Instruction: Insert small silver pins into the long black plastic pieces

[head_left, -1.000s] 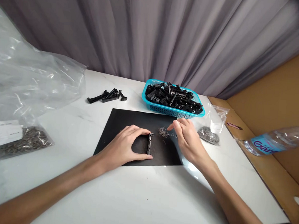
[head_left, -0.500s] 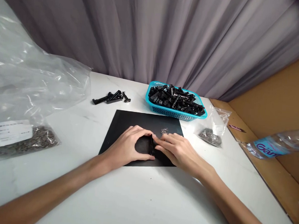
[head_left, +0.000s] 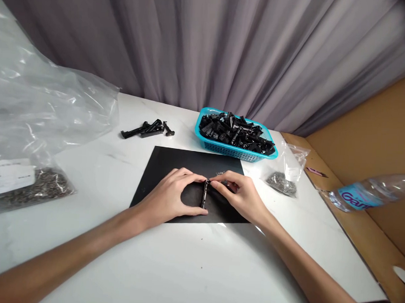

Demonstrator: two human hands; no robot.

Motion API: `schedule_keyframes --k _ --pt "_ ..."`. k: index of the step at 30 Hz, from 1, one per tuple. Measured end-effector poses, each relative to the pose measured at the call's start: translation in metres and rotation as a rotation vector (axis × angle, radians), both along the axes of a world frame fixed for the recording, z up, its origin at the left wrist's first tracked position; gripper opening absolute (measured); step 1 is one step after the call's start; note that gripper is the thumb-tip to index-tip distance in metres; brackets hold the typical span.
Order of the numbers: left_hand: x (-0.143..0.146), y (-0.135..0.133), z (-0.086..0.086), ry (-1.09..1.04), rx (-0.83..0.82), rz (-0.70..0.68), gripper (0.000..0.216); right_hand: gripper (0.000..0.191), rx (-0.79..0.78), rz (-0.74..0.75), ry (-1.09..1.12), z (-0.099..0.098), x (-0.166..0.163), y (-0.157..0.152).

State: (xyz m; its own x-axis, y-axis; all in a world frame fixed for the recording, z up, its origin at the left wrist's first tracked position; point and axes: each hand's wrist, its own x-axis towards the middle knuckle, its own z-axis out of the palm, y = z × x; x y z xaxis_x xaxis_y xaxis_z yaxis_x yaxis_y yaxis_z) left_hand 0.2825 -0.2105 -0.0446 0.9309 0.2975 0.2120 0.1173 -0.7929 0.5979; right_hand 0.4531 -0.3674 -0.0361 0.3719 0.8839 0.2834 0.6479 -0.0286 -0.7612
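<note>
On the black mat (head_left: 175, 161) my left hand (head_left: 173, 190) grips a narrow black plastic part (head_left: 204, 194) by its two ends, thumb at the near end and fingers at the far one. My right hand (head_left: 243, 194) is at the far end of that part, its thumb and forefinger pinched together. Whatever lies in this pinch is too small to make out. Partly hidden behind my right fingers is a little heap of small shiny metal pieces (head_left: 221, 173) on the mat.
A blue basket (head_left: 229, 152) full of black plastic parts stands behind the mat. More black parts (head_left: 149, 128) lie to its left. Plastic bags of small metal pieces flank the mat, one at left (head_left: 48, 184) and one at right (head_left: 282, 183). A bottle (head_left: 366, 191) lies far right.
My right hand has drawn its fingers into a pinch at the part's far end, uncovering more of the part. The left hand keeps its hold. The whole view has shifted slightly.
</note>
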Motion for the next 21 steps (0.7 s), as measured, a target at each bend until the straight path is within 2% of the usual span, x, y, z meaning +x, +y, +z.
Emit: schedule_keyframes --k 3,9,16,21 --pt "0.000 0.000 0.000 0.011 -0.026 0.002 0.068 0.017 -0.018 -0.027 0.115 -0.001 -0.001 0.006" --pt "0.001 0.000 0.003 0.043 -0.087 0.013 0.070 0.033 -0.115 -0.004 0.320 0.003 0.010 0.012" --pt "0.006 0.001 0.005 0.075 -0.094 0.022 0.073 0.035 -0.277 0.102 0.321 0.022 0.024 0.022" --pt "0.006 0.003 0.005 0.070 -0.047 0.001 0.075 0.036 -0.292 0.079 0.268 0.021 0.022 0.026"
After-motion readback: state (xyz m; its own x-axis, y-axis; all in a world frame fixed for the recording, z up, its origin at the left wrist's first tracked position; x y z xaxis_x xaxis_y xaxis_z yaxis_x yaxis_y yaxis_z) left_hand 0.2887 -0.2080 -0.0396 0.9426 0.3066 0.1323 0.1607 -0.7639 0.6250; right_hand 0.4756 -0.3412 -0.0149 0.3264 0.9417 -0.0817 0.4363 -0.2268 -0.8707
